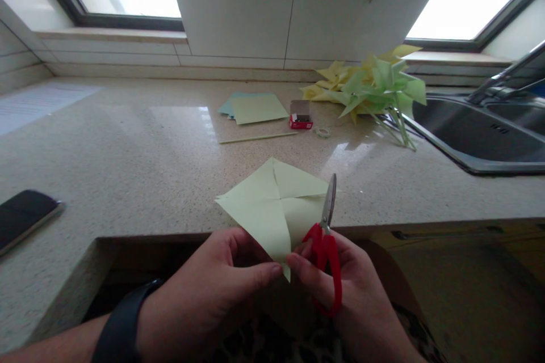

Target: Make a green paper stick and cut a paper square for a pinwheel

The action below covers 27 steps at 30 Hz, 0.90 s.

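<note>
I pinch the pale green paper square [275, 207] by its near corner with my left hand [213, 289]; my right hand [344, 289] grips red scissors [326, 244], blades shut, touching that corner too.

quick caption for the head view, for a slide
Two hands hold a creased pale green paper square over a counter edge, right hand gripping red scissors, left hand pinching its corner.

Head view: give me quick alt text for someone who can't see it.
Both hands hold a creased pale green paper square at a counter's edge: left hand pinches its near corner, right hand grips red-handled scissors. Behind lie paper pinwheels, paper sheets, a stick, and a sink.
</note>
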Each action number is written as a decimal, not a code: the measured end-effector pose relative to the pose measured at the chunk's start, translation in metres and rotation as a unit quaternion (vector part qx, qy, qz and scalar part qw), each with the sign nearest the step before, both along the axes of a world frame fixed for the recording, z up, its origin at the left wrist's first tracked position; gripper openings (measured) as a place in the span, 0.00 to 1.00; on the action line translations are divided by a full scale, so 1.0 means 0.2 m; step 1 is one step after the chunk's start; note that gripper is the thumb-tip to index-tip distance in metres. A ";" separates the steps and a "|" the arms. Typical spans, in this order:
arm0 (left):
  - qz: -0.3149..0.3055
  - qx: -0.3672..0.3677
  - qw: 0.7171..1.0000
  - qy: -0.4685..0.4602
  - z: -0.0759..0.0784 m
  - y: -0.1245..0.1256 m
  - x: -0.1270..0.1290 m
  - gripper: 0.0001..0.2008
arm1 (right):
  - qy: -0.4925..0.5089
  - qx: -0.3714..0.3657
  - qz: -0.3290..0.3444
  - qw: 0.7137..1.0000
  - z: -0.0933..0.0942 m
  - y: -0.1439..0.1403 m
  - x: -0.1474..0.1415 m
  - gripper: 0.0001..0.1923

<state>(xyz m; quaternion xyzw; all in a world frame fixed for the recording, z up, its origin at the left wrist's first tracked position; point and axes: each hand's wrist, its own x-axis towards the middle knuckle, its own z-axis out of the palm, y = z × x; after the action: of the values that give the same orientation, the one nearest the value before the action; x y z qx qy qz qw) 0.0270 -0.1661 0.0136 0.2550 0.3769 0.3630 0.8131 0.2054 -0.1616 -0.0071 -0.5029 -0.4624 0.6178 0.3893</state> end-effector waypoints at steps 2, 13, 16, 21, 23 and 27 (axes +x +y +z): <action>0.002 -0.007 1.000 0.003 0.00 0.00 0.00 0.13 | 0.011 0.003 0.004 1.000 0.00 0.00 0.00 0.19; 0.012 -0.025 0.999 0.015 -0.01 -0.02 -0.02 0.11 | 0.104 -0.013 0.017 0.994 -0.05 -0.03 0.00 0.17; 0.013 -0.016 0.997 0.074 0.01 -0.01 -0.03 0.13 | 0.063 -0.001 0.022 0.998 -0.04 -0.04 0.01 0.17; -0.032 0.066 0.981 0.179 0.05 0.02 -0.06 0.15 | -0.016 0.018 0.010 1.000 -0.04 -0.07 0.12 0.16; -0.044 0.077 0.975 0.202 0.06 0.03 -0.07 0.14 | -0.046 0.015 -0.014 0.999 -0.05 -0.09 0.19 0.17; -0.051 0.102 0.962 0.247 0.06 0.05 -0.11 0.10 | -0.100 0.019 -0.075 0.992 -0.07 -0.10 0.33 0.20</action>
<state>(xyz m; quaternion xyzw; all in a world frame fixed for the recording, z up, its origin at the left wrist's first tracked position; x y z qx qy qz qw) 0.0059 -0.1565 0.0257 0.4371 0.5138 0.2831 0.6818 0.2721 -0.1813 -0.0208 -0.5880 -0.4720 0.5243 0.3958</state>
